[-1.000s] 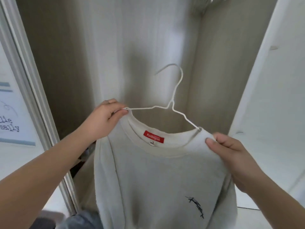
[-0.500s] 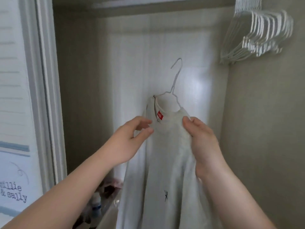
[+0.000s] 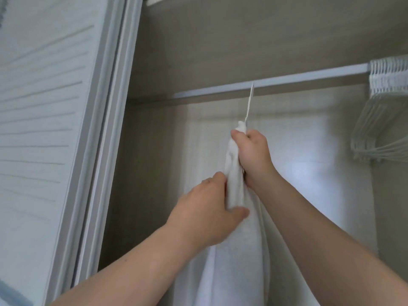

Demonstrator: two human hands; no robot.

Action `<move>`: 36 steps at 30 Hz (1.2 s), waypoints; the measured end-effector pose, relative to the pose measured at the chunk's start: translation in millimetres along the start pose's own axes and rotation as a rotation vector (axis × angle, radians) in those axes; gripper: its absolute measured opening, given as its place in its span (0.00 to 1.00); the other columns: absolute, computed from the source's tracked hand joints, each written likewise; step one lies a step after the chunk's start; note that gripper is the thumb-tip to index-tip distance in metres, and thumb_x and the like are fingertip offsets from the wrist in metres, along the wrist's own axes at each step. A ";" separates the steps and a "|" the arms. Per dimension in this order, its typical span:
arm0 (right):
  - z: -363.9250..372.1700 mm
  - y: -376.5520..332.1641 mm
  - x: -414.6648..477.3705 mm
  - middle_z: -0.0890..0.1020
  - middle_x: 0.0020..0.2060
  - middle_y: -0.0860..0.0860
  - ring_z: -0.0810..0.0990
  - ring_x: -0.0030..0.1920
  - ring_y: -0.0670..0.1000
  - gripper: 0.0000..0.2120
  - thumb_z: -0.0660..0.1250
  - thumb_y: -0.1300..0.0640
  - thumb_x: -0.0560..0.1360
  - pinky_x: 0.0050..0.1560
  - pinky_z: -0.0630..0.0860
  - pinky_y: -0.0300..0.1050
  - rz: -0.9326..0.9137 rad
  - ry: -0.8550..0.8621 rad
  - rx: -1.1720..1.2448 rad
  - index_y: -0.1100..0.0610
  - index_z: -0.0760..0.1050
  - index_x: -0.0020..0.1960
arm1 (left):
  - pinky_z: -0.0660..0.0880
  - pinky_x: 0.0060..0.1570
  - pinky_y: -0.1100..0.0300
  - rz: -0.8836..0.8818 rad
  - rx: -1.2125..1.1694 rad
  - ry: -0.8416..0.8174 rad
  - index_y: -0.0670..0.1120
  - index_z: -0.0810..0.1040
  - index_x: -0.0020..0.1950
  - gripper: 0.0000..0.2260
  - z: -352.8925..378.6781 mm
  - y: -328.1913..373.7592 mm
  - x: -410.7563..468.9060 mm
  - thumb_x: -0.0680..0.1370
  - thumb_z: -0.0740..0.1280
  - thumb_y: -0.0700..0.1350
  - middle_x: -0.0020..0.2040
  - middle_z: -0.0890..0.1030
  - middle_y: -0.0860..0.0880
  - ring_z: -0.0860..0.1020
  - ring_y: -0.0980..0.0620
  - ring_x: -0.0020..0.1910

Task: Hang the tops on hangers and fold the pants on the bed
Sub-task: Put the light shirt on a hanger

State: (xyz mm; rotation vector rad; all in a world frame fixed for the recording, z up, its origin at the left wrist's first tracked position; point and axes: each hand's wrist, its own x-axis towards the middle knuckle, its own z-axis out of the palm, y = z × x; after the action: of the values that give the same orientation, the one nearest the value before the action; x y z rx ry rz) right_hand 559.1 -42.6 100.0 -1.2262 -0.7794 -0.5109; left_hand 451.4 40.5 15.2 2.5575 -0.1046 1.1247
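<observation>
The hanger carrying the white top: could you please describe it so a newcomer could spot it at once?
Find the closet rod running across the wardrobe. Near its middle a single thin white hanger reaches the rod, apart from the empty hangers bunched at the right end. Only it carries a white top.

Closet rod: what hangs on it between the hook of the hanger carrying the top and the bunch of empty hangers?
Nothing: in the head view the rod is bare from the hook to the empty hangers.

Rod [image 3: 287, 81]: bare stretch centre frame, free. Spare hangers [image 3: 384, 120] crowd upper right. Door frame [image 3: 103, 129] bounds left.
</observation>
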 end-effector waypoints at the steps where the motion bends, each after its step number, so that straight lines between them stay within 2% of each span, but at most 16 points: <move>1: 3.3 -2.6 12.9 0.67 0.23 0.43 0.67 0.24 0.44 0.17 0.65 0.57 0.79 0.27 0.65 0.37 -0.019 0.003 -0.020 0.53 0.63 0.34 | 0.70 0.35 0.56 -0.006 0.049 0.029 0.54 0.62 0.43 0.14 3.7 -1.3 9.7 0.76 0.66 0.57 0.42 0.73 0.54 0.75 0.52 0.39; 3: 7.3 -6.8 36.3 0.66 0.25 0.45 0.66 0.24 0.44 0.18 0.65 0.57 0.79 0.28 0.64 0.39 -0.059 0.009 -0.072 0.53 0.62 0.34 | 0.60 0.28 0.58 -0.015 0.118 0.087 0.52 0.57 0.39 0.13 9.0 -4.0 27.7 0.78 0.61 0.48 0.39 0.70 0.52 0.70 0.52 0.33; 5: 8.8 -9.0 55.3 0.66 0.26 0.47 0.65 0.25 0.45 0.18 0.65 0.57 0.79 0.28 0.62 0.41 -0.094 0.016 -0.127 0.53 0.62 0.34 | 0.56 0.27 0.58 -0.027 0.147 0.119 0.52 0.55 0.39 0.14 9.2 -5.6 42.9 0.78 0.59 0.43 0.38 0.68 0.51 0.67 0.53 0.32; 10: 11.2 -12.3 89.4 0.66 0.29 0.51 0.66 0.30 0.51 0.19 0.64 0.59 0.79 0.33 0.62 0.44 -0.098 0.022 -0.179 0.53 0.61 0.33 | 0.58 0.28 0.56 -0.040 0.190 0.124 0.51 0.55 0.39 0.13 4.5 -10.8 73.7 0.78 0.58 0.40 0.39 0.68 0.50 0.67 0.51 0.33; 14: 7.8 -1.9 97.3 0.69 0.32 0.55 0.70 0.32 0.52 0.18 0.65 0.60 0.78 0.35 0.65 0.43 0.009 0.000 -0.190 0.55 0.64 0.32 | 0.63 0.34 0.53 -0.057 0.177 0.076 0.48 0.60 0.47 0.07 6.5 -16.0 82.1 0.79 0.58 0.41 0.39 0.67 0.49 0.69 0.45 0.36; 18: 6.8 8.2 91.4 0.70 0.33 0.56 0.72 0.32 0.53 0.16 0.66 0.60 0.78 0.32 0.67 0.41 0.047 -0.014 -0.197 0.56 0.65 0.33 | 0.59 0.28 0.55 -0.074 0.122 0.053 0.49 0.58 0.45 0.09 16.9 -19.5 74.7 0.78 0.58 0.40 0.39 0.68 0.49 0.67 0.50 0.32; 22: 3.2 2.6 81.6 0.69 0.33 0.55 0.71 0.33 0.53 0.16 0.69 0.54 0.76 0.36 0.69 0.44 0.047 -0.096 -0.246 0.54 0.63 0.36 | 0.58 0.26 0.56 -0.101 0.056 0.078 0.52 0.55 0.41 0.13 23.0 -21.2 64.0 0.76 0.60 0.41 0.38 0.70 0.49 0.66 0.51 0.30; 24: 0.2 -3.0 73.0 0.73 0.34 0.51 0.75 0.33 0.52 0.16 0.71 0.48 0.73 0.35 0.73 0.42 0.016 -0.174 -0.386 0.54 0.66 0.41 | 0.59 0.25 0.57 -0.112 0.040 0.075 0.52 0.56 0.43 0.13 24.6 -21.6 58.8 0.76 0.61 0.43 0.39 0.71 0.50 0.67 0.51 0.30; 26: -3.0 -7.9 61.8 0.75 0.44 0.49 0.78 0.43 0.53 0.25 0.71 0.40 0.70 0.43 0.77 0.47 -0.057 -0.180 -0.691 0.55 0.67 0.54 | 0.60 0.25 0.57 -0.118 0.043 0.065 0.52 0.55 0.44 0.14 24.9 -22.2 54.6 0.76 0.63 0.44 0.40 0.71 0.50 0.68 0.51 0.30; 27: -4.4 -9.3 56.7 0.75 0.46 0.48 0.77 0.46 0.55 0.29 0.70 0.37 0.69 0.44 0.76 0.49 -0.119 -0.149 -0.882 0.55 0.65 0.58 | 0.61 0.26 0.57 -0.123 0.046 0.056 0.52 0.56 0.44 0.15 24.6 -22.4 53.0 0.76 0.64 0.44 0.40 0.71 0.50 0.68 0.51 0.30; 29: -5.8 -12.6 46.8 0.74 0.41 0.47 0.76 0.43 0.58 0.24 0.66 0.38 0.71 0.35 0.68 0.47 -0.279 -0.085 -1.169 0.54 0.64 0.55 | 0.62 0.27 0.56 -0.135 0.063 0.027 0.52 0.56 0.45 0.15 23.7 -23.0 50.3 0.75 0.65 0.45 0.41 0.72 0.50 0.69 0.50 0.31; 31: -5.1 -15.5 40.8 0.70 0.36 0.48 0.73 0.40 0.59 0.17 0.64 0.44 0.74 0.32 0.61 0.45 -0.342 -0.076 -1.240 0.54 0.63 0.52 | 0.62 0.27 0.56 -0.146 0.085 -0.015 0.51 0.56 0.46 0.16 23.8 -24.3 47.4 0.75 0.65 0.45 0.41 0.72 0.49 0.70 0.49 0.31; 34: 0.0 -18.4 38.0 0.67 0.35 0.49 0.70 0.40 0.59 0.14 0.61 0.50 0.77 0.35 0.63 0.47 -0.335 -0.113 -1.209 0.56 0.59 0.52 | 0.63 0.28 0.56 -0.143 0.121 -0.054 0.50 0.56 0.46 0.15 24.4 -26.9 42.6 0.75 0.65 0.43 0.40 0.73 0.48 0.71 0.48 0.32; 36: 4.6 -15.8 39.1 0.67 0.34 0.50 0.68 0.37 0.57 0.11 0.61 0.53 0.78 0.32 0.61 0.46 -0.365 -0.125 -1.173 0.58 0.61 0.51 | 0.63 0.28 0.56 -0.127 0.140 -0.054 0.49 0.58 0.48 0.13 23.7 -29.4 40.3 0.76 0.64 0.42 0.40 0.73 0.48 0.71 0.47 0.33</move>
State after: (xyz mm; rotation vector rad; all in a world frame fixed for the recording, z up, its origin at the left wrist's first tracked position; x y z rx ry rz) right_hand 571.8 -40.3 140.4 -2.2117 -0.8225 -1.3063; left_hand 501.6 62.8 21.3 2.6747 0.1267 1.0491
